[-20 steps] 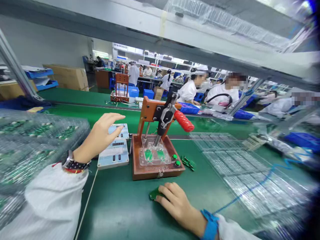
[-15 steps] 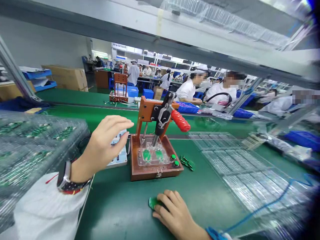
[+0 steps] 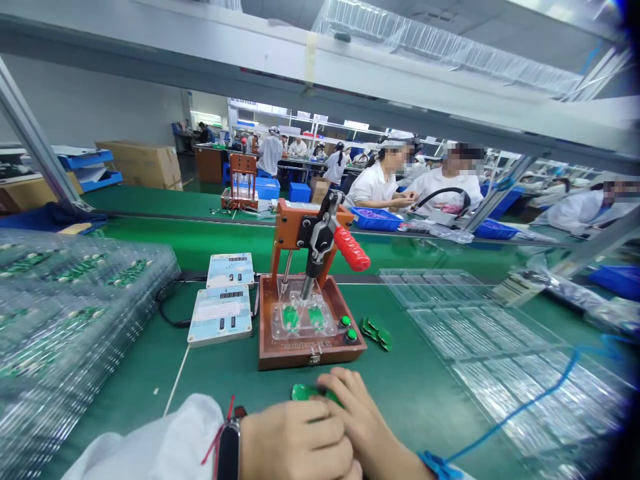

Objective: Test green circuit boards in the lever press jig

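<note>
Close to the bench's front edge, my right hand (image 3: 361, 421) has its fingers closed over a green circuit board (image 3: 302, 392), part of which sticks out to the left. My left hand (image 3: 300, 437) lies against it with curled fingers; whatever is inside them is hidden. Beyond both hands stands a brown test fixture (image 3: 287, 360) with a red-handled toggle clamp (image 3: 353, 248). Under its clear plate (image 3: 327, 327) are two green boards (image 3: 316, 317). A small pile of green boards (image 3: 376, 333) lies beside the fixture's right side.
Two counter boxes (image 3: 223, 313) with displays stand left of the fixture. Stacked clear trays (image 3: 100, 293) holding boards fill the left side. Clear blister trays (image 3: 480, 347) lie on the right, crossed by a blue cord (image 3: 530, 403). Co-workers (image 3: 383, 180) sit beyond the bench.
My left hand has come down from beside the fixture to my right hand, its fingers now curled. The counter boxes are uncovered. My right hand stays at the green board.
</note>
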{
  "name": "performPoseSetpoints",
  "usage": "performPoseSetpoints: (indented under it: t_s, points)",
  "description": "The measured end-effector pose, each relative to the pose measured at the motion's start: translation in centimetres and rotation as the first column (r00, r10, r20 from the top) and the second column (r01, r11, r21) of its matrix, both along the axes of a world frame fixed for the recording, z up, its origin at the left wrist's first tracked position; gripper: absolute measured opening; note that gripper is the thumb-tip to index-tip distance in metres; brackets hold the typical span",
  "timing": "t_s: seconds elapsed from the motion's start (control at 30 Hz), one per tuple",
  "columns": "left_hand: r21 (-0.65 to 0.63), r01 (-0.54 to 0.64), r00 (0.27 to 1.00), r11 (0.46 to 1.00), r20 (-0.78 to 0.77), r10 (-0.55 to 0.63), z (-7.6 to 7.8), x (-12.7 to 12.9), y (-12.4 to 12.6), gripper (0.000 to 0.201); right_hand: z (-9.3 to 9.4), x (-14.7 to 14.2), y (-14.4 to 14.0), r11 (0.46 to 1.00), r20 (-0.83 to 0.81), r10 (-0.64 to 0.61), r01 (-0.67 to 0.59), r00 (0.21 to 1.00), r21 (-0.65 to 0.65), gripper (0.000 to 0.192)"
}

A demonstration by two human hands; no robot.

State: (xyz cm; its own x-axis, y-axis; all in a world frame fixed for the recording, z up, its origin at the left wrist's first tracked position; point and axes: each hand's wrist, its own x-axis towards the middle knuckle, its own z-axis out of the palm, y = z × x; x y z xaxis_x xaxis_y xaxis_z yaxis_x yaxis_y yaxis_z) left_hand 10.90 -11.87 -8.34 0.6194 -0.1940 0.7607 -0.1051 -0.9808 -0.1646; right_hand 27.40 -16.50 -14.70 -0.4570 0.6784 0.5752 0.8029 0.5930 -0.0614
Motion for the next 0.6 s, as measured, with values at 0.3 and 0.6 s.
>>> performPoseSetpoints:
  t_s: [0.3, 0.6]
  points:
    - [-0.373, -0.309, 0.900, 0.875, -0.411, 0.143, -2.4, -1.1, 0.3, 0.037, 11.5, 4.0, 5.0, 0.863, -0.470, 0.175, 0.096, 0.865, 0.497, 0.044]
    - [-0.444, -0.424, 0.740, 0.790, -0.672, 0.020, -6.2, -0.8, 0.6, 0.064, 17.2, -1.0, 8.8, 0.794, -0.301, 0.310, -0.072, 0.902, 0.604, 0.027]
